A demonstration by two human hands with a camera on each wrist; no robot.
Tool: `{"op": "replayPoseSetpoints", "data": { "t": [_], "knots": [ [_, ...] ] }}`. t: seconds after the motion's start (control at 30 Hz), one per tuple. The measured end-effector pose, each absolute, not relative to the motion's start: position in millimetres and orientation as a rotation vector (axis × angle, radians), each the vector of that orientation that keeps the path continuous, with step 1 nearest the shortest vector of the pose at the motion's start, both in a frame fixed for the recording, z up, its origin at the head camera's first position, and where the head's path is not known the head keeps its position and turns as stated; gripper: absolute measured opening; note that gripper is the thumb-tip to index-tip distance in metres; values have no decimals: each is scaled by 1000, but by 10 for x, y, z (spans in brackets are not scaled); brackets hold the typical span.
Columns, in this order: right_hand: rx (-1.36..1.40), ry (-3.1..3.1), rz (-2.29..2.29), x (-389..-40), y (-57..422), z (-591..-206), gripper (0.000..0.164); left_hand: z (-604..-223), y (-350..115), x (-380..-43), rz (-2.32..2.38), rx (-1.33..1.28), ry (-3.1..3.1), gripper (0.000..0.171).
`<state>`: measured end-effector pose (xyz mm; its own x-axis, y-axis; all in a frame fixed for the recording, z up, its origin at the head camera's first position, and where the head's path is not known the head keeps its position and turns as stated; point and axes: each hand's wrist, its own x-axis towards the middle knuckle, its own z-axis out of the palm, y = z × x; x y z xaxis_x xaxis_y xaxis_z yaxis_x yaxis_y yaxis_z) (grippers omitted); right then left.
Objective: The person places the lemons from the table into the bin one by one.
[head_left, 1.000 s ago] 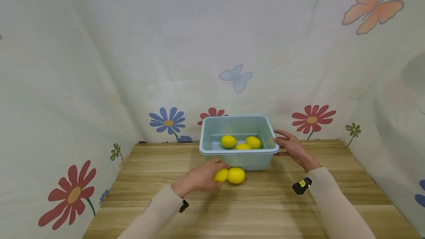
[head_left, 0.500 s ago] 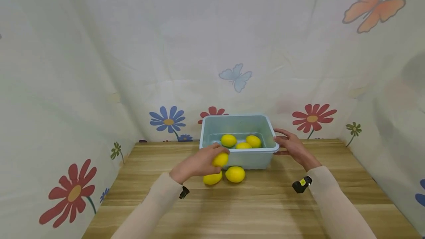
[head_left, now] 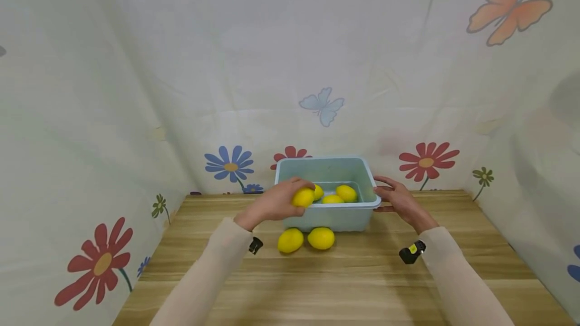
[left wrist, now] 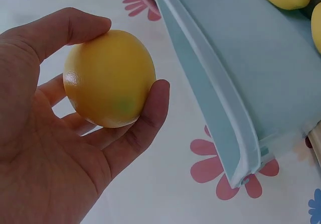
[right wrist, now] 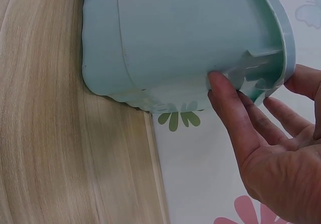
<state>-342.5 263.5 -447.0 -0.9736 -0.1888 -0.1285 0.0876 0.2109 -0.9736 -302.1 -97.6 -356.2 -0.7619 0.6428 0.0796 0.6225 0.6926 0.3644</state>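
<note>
My left hand (head_left: 277,201) grips a lemon (head_left: 302,197) at the front left rim of a light blue plastic bin (head_left: 337,218). In the left wrist view, my thumb and fingers curl round this lemon (left wrist: 110,78), beside the bin's rim (left wrist: 220,73). My right hand (head_left: 402,205) holds the bin's right side at the rim. The right wrist view has fingers (right wrist: 230,108) against the bin's outer wall (right wrist: 175,38). Inside the bin lie a lemon (head_left: 346,193), a second lemon (head_left: 333,199) and a third lemon (head_left: 318,192), partly hidden by my left hand.
Two lemons lie on the wooden table (head_left: 344,286) in front of the bin, a left lemon (head_left: 290,240) and a right lemon (head_left: 321,238). A white cloth with printed flowers and butterflies (head_left: 254,64) hangs behind the bin and along both sides.
My left hand has picked up a lemon from in front of the bin and raised it to the rim. The left table lemon is now uncovered. My right hand stays on the bin.
</note>
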Motion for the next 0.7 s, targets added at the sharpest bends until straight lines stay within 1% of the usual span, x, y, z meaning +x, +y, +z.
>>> {"op": "replayPoseSetpoints", "data": {
  "t": [0.37, 0.7],
  "knots": [
    [-102, 2249, -1853, -3413, 2627, -4462, 67, -3448, -986, -3264, 611, 995, 2877, 57],
    [-91, 2250, -1850, -3407, 2619, -4452, 67, -3342, -932, -3476, 619, 986, 2912, 59]
  ]
}}
